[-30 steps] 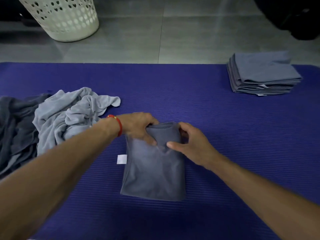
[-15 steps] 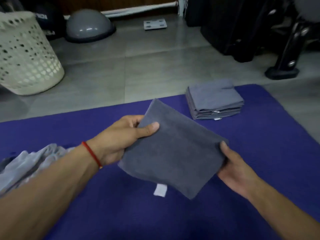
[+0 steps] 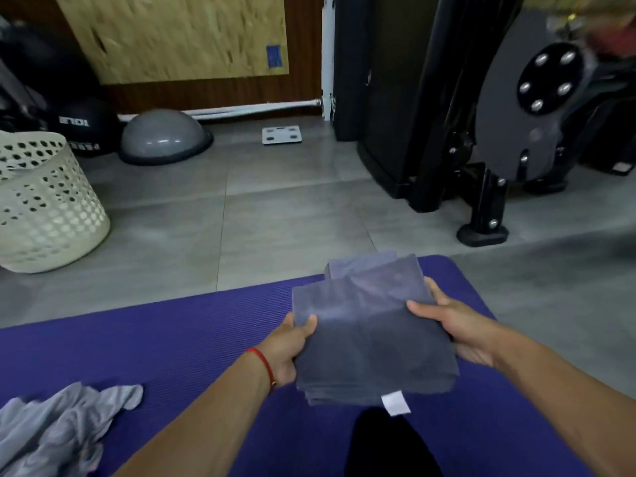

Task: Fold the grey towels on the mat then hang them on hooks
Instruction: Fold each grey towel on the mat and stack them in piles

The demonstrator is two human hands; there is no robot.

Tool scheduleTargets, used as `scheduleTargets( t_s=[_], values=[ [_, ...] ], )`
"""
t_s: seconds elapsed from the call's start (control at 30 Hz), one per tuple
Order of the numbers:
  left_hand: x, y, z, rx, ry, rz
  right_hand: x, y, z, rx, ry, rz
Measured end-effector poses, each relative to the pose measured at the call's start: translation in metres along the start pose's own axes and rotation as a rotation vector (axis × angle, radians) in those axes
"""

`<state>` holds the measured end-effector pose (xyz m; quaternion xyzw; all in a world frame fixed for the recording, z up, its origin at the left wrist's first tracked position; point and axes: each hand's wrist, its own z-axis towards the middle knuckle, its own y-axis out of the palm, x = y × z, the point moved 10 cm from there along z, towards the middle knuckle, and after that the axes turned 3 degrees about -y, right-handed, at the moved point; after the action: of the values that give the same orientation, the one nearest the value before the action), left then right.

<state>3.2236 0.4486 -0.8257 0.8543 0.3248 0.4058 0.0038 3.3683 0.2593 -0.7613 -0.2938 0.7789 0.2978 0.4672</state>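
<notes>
While both hands carry the towel over the stack, the scene sorts by size as follows.

Mat: purple ribbed foam across the lower half of the frame; it looks cushioned, so anything set on it should settle without sliding.

Unfolded towels: a crumpled pale grey heap at the lower left, lying on the mat and not yet folded.

Folded grey towel: lower centre-right, held off the mat, flat and slightly tilted, white tag hanging at its near edge. I judge it light, soft and limp; several layers will slump or fan open if taken by one corner, so opposite side edges are the sound places to hold.

Stack of folded towels: mostly hidden just behind the held towel, at the mat's far edge; whether the two touch cannot be told.

Right hand: grip closed on the towel's right edge, thumb on top, fingers under.

Left hand: grip closed on the left edge, thumb over the top layer, a red cord at the wrist.
</notes>
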Motion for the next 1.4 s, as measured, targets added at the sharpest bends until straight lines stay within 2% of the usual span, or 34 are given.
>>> scheduleTargets(
  t_s=[0.13, 0.23, 0.33, 0.43, 0.53, 0.63, 0.8, 0.9, 0.97, 1.13, 1.2, 1.27, 1.33, 1.37, 1.4],
  values=[
    [-0.009, -0.019, 0.003, 0.117, -0.118, 0.233, -0.023, -0.038, 0.026, 0.103, 0.012, -0.116],
    [0.009, -0.055, 0.015, 0.248, -0.105, 0.338, -0.035, -0.057, 0.069, 0.183, 0.039, -0.191],
    [0.027, -0.081, 0.038, 0.350, -0.100, 0.482, -0.041, -0.063, 0.124, 0.190, 0.078, -0.245],
    [0.038, -0.100, 0.064, 0.421, -0.120, 0.707, -0.057, -0.073, 0.167, 0.188, 0.030, -0.163],
    [0.035, -0.110, 0.093, 0.420, -0.145, 0.790, -0.077, -0.092, 0.204, 0.191, -0.077, -0.078],
    [0.029, -0.123, 0.122, 0.452, -0.130, 0.828, -0.073, -0.118, 0.242, 0.221, -0.119, -0.140],
    [0.005, -0.141, 0.177, 0.478, -0.125, 0.869, 0.030, -0.184, 0.300, 0.334, 0.005, -0.687],
    [-0.021, -0.145, 0.197, 0.434, -0.177, 0.905, 0.083, -0.212, 0.313, 0.395, 0.086, -0.781],
    [-0.037, -0.150, 0.203, 0.416, -0.226, 0.967, 0.086, -0.213, 0.316, 0.397, 0.062, -0.787],
    [-0.088, -0.206, 0.215, 0.388, -0.335, 1.366, 0.063, -0.217, 0.315, 0.298, -0.003, -0.709],
    [-0.103, -0.213, 0.208, 0.357, -0.396, 1.411, 0.073, -0.229, 0.315, 0.290, 0.104, -0.791],
    [-0.110, -0.209, 0.201, 0.351, -0.366, 1.423, 0.073, -0.237, 0.313, 0.400, 0.140, -0.999],
    [-0.115, -0.203, 0.198, 0.345, -0.355, 1.464, 0.049, -0.218, 0.294, 0.656, 0.010, -1.306],
    [-0.117, -0.200, 0.198, 0.339, -0.359, 1.479, 0.034, -0.187, 0.277, 0.772, -0.158, -1.398],
    [-0.120, -0.200, 0.198, 0.341, -0.356, 1.492, 0.032, -0.142, 0.259, 0.768, -0.323, -1.401]
  ],
)
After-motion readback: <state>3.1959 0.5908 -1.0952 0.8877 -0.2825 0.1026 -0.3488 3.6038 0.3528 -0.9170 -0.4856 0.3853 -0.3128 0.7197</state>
